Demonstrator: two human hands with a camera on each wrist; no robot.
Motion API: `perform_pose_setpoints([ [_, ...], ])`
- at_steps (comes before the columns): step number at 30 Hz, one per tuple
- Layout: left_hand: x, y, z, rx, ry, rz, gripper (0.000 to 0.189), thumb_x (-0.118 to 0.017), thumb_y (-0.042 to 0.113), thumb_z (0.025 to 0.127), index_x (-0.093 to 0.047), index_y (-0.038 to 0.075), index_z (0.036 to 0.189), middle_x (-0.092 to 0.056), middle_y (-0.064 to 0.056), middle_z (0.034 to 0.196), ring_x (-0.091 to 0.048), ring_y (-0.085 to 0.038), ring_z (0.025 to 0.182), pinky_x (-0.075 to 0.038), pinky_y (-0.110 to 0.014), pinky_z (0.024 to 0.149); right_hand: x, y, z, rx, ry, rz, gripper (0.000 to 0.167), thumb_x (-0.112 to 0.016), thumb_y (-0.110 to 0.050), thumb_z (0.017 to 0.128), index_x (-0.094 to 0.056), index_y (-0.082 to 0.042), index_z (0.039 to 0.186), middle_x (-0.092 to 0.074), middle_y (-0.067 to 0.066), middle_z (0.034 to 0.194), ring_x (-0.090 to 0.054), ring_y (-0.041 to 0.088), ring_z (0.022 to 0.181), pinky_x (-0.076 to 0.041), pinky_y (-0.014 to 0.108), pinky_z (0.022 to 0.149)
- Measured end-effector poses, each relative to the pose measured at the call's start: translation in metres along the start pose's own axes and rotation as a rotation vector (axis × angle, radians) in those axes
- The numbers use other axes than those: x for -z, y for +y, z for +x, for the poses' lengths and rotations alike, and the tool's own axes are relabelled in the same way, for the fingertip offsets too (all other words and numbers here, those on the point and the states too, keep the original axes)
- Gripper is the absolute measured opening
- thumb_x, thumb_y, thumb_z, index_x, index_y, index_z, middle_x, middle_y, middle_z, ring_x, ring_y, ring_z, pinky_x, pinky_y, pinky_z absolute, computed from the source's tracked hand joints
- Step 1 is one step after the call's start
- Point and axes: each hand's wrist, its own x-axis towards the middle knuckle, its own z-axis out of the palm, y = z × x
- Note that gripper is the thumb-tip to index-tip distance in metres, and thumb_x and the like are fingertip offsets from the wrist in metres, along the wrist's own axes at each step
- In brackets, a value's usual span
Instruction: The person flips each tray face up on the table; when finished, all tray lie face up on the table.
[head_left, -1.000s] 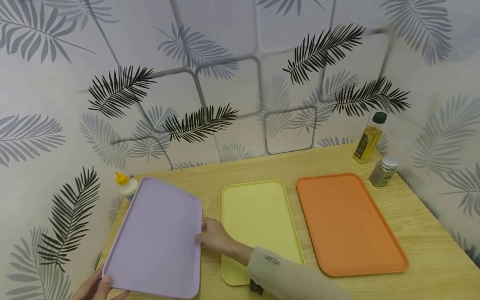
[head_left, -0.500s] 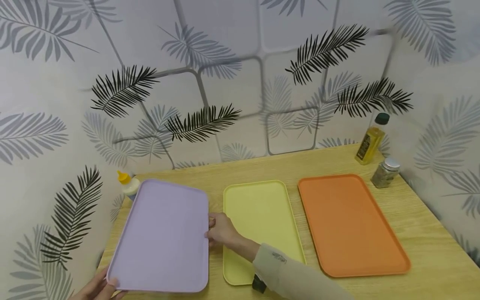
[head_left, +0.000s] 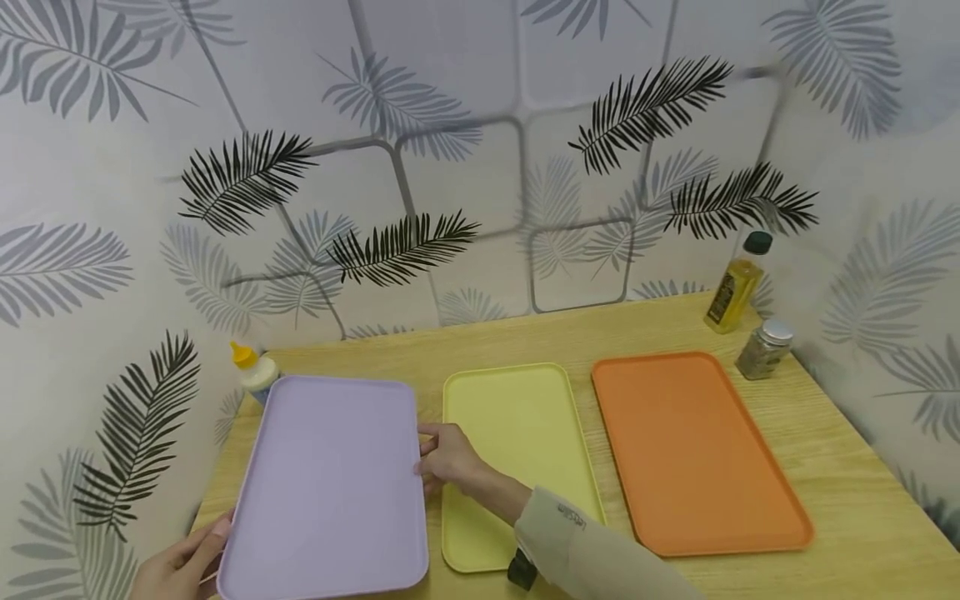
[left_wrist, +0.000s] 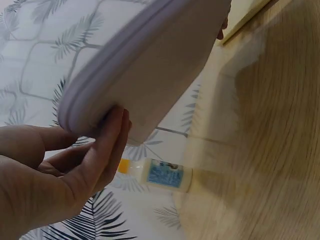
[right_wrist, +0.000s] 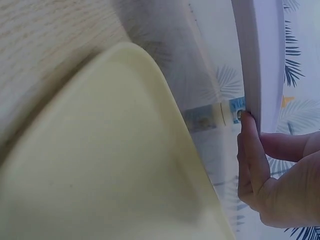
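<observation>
A purple tray [head_left: 330, 483] is held above the left part of the table, with its underside raised off the wood in both wrist views. My left hand [head_left: 183, 562] pinches its left edge near the front corner, thumb on the rim and fingers beneath, as the left wrist view [left_wrist: 65, 170] shows from the side. On the opposite long edge my right hand [head_left: 450, 457] pinches the rim about midway; thumb and fingers straddle it in the right wrist view. Beneath the right forearm lies a yellow tray [head_left: 517, 442], partly hidden by hand and sleeve.
An orange tray [head_left: 697, 450] lies at the right of the wooden table [head_left: 495, 342]. Behind it stand an oil bottle [head_left: 735, 287] and a glass jar [head_left: 765, 350]. A yellow-capped bottle [head_left: 257, 371] stands at the back left, close behind the purple tray. Leaf-patterned wall covering surrounds the table.
The purple tray has come round from a slant to straighter, and its far edge has dropped. My right hand has shifted slightly right with it; my left hand has moved up along the edge.
</observation>
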Motion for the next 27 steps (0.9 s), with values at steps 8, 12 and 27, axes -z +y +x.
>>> perform_pose_setpoints([
  [8,0.003,-0.001,0.031,-0.004,-0.056,-0.023,0.078,-0.061,0.046,0.092,-0.033,-0.003,0.145,-0.063,-0.012,0.122,-0.067,-0.014,0.092,-0.058,-0.040,0.077,0.000,0.003,-0.007,-0.010,-0.043,0.003,0.072,-0.062,0.023,0.071,-0.045,0.005,0.139,-0.053,0.014,0.090,-0.056,0.017,0.061,-0.059,0.043,0.058],
  [12,0.007,-0.006,0.045,0.024,-0.068,-0.029,0.081,-0.065,0.045,0.090,-0.033,-0.005,0.145,-0.067,-0.004,0.110,-0.068,-0.017,0.088,-0.059,-0.042,0.075,0.000,0.004,-0.010,-0.007,-0.062,0.005,0.072,-0.062,0.023,0.072,-0.043,0.005,0.140,-0.055,0.016,0.094,-0.063,0.021,0.063,-0.059,0.043,0.059],
  [27,0.005,-0.008,0.085,-0.067,-0.095,0.191,0.041,-0.057,0.004,0.093,-0.049,-0.019,0.127,-0.070,-0.018,0.096,-0.068,-0.021,0.076,-0.060,-0.039,0.064,-0.020,0.016,0.001,0.064,0.060,-0.066,0.074,-0.063,0.024,0.070,-0.046,0.004,0.140,-0.056,0.012,0.089,-0.063,0.021,0.061,-0.057,0.035,0.047],
])
